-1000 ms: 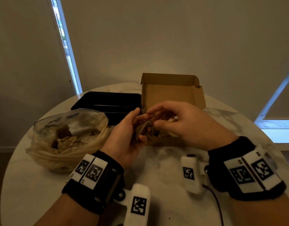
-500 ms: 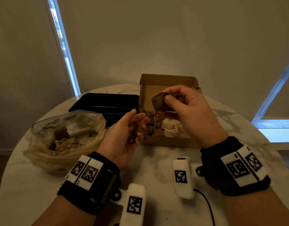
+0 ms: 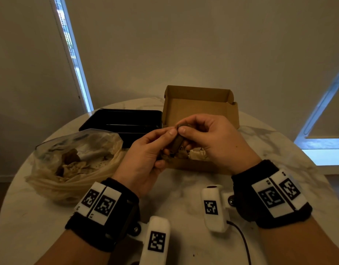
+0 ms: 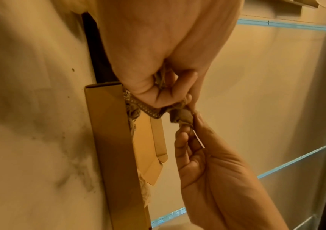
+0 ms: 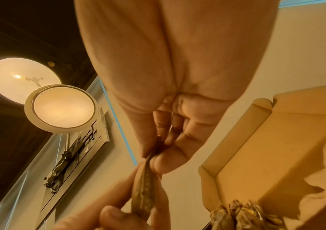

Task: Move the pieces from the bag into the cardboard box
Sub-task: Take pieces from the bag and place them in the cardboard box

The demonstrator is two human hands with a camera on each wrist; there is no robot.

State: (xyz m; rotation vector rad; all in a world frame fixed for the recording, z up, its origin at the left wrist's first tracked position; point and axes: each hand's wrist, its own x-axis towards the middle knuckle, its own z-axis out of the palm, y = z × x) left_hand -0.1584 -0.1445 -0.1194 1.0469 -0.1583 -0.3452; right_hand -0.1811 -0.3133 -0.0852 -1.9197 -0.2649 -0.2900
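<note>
Both hands meet just above the near left corner of the open brown cardboard box, which stands on the round white marble-patterned bench. The left hand curls its fingers around a bunch of small brown and tan pieces, thumb pressed against a dark brown strip dotted with pale spots. The right hand pinches the top end of that same strip between thumb and forefinger, its other fingers bent loosely behind. Inside the box, under the hands, lie more pale crumpled pieces. To the left of the box, touching its side, sits a shallow black rectangular plastic tray. Nearer than the tray, left of the box and well apart from it, a clear crumpled plastic bag lies open on the bench with brown and cream pieces inside.
</note>
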